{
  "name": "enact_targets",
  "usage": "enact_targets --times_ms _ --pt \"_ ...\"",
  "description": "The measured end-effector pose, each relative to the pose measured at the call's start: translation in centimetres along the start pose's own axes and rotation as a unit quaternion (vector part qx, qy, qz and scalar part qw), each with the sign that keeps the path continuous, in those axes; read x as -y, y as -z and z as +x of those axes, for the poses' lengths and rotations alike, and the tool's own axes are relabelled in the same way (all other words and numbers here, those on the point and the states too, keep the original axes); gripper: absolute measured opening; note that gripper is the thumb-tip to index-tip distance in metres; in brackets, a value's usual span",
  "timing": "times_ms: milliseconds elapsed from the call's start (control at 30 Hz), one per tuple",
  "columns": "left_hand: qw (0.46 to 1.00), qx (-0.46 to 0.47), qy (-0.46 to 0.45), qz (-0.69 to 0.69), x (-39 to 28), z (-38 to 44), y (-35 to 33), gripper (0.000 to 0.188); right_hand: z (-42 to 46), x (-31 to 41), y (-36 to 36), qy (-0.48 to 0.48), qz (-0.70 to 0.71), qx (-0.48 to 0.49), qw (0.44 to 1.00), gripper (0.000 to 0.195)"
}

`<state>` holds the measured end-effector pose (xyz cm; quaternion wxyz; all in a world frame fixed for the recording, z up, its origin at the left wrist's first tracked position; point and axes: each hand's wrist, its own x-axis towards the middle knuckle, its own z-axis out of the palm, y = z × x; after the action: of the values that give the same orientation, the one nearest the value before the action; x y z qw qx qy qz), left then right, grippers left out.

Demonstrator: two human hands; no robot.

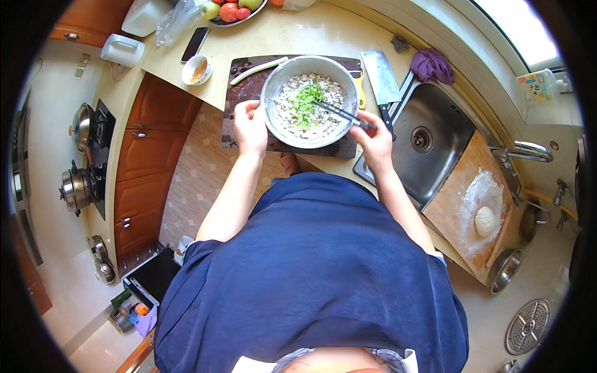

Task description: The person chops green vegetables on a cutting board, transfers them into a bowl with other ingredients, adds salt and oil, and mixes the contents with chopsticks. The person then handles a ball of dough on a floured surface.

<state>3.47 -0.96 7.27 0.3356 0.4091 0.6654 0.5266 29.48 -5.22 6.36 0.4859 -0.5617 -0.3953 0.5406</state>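
A metal mixing bowl [270, 88] stands on a dark wooden cutting board [242, 102]. It holds a pale chopped filling [329, 88] with chopped green scallion [305, 100] heaped in the middle. My left hand [251, 128] grips the bowl's left rim. In my right hand [375, 140] is a pair of dark chopsticks [343, 113], their tips in the scallion; this hand is close to the bowl's right rim. A white scallion stalk [256, 71] lies across the board's far left corner. Just right of the bowl, part of a yellow-handled tool [360, 91] shows.
A cleaver [380, 77] lies between the board and the steel sink [433, 116]. Dough [486, 221] rests on a floured wooden board [452, 191] at right. Left stand a small bowl of brown paste [197, 70] and a phone [195, 44]. A purple cloth [431, 66] hangs behind the sink.
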Motion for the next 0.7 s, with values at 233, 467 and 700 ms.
enact_targets --times_ms 233,467,700 --pt "0.956 0.031 -0.136 0.259 2.1 1.9 1.5 0.011 5.7 5.5 -4.1 0.152 -0.271 -0.009 0.95 0.026" --pt "0.919 0.208 -0.199 0.27 -0.2 2.4 1.3 0.011 2.8 9.4 -3.2 0.218 -0.327 -0.024 0.919 0.023" --pt "0.967 0.13 -0.064 0.212 2.9 2.2 2.8 0.018 0.9 7.1 -5.8 0.2 -0.216 0.012 0.956 0.015"
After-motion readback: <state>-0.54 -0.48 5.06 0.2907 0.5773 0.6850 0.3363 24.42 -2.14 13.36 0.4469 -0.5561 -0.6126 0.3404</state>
